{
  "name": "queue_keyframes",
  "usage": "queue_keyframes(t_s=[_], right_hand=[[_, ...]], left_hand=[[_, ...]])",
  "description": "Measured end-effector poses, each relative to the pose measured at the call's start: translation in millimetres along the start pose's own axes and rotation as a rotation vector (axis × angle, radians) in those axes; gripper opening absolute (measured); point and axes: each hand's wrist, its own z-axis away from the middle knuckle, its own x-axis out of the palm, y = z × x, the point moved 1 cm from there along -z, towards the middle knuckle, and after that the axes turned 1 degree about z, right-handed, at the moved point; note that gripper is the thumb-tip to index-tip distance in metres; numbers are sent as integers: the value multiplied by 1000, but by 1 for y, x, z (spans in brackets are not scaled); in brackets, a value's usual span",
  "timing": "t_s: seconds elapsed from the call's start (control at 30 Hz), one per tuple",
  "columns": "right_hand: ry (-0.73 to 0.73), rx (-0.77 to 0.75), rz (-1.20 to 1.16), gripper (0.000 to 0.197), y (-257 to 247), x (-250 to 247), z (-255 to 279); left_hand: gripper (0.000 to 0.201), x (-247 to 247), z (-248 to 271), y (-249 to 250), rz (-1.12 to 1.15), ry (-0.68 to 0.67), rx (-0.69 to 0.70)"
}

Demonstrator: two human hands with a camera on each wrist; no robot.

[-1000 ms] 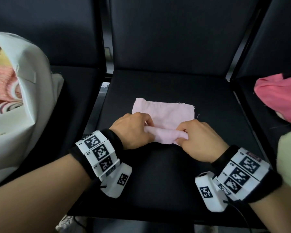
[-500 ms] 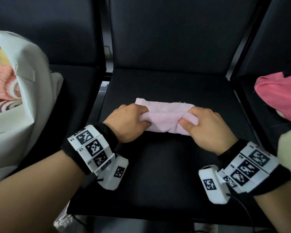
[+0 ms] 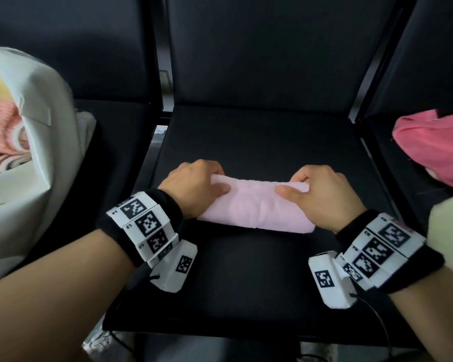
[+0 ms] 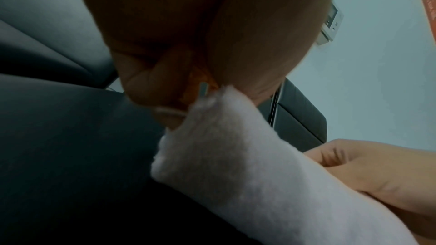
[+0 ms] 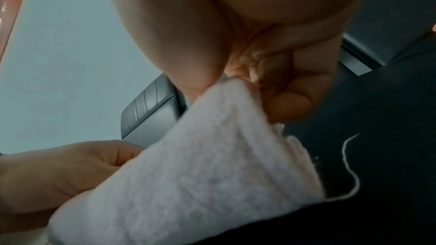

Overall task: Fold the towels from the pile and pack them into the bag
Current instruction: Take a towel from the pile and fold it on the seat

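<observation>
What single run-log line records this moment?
step: folding | left hand: grips pink towel left end | right hand: grips right end | towel on black seat | bag: left, open

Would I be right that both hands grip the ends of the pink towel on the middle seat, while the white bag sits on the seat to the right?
Not quite: the bag sits on the seat to the left, as the head view shows. The rest holds: the left hand and right hand grip the ends of the towel on the middle seat.

Pale pink towel (image 3: 256, 205) — now folded narrower.
</observation>
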Motion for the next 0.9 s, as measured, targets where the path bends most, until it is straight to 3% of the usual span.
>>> queue_keyframes(t_s=[0.17, 0.3, 0.37, 0.5, 0.67, 0.8, 0.9], right_hand=[[-39, 50, 20, 39, 1, 4, -3], [-7, 65, 67, 42, -1, 5, -1], [75, 2, 91, 43, -5, 1, 2], [203, -263, 48, 33, -21, -3, 18], [-104, -392, 203, 47, -32, 9, 37], [-175, -400, 254, 61, -30, 13, 39], [-199, -382, 276, 64, -30, 12, 36]], left_hand=[[4, 2, -2, -4, -34, 11, -39], [25, 3, -3, -6, -95, 65, -31], [31, 3, -3, -6, -108, 76, -31], [28, 5, -4, -7, -111, 57, -47], [34, 4, -3, -6, -132, 106, -43], [33, 2, 9, 12, -115, 202, 150], [32, 6, 20, 24, -124, 44, 236]])
